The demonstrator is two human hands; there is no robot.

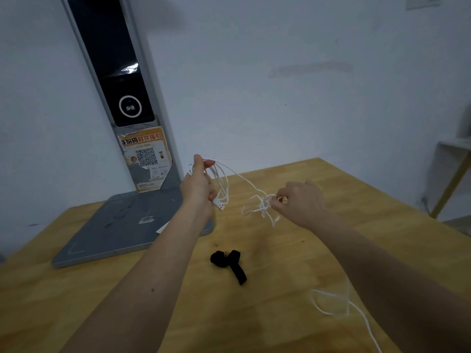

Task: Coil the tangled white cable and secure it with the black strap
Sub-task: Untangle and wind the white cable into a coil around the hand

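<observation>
My left hand (200,184) is raised above the table and grips several loops of the white cable (244,180), with a USB plug hanging below the fist. From there the cable runs right to a knotted tangle that my right hand (302,202) pinches with its fingertips. More cable passes under my right forearm and trails across the wood toward the lower right. The black strap (229,263) lies loose on the wooden table (280,314) between my forearms, touched by neither hand.
A grey scanner stand (122,225) with a flat base and a tall dark panel carrying an orange QR sticker occupies the table's back left. A white wall is behind. A pale shelf with a wooden leg (453,174) stands at the right.
</observation>
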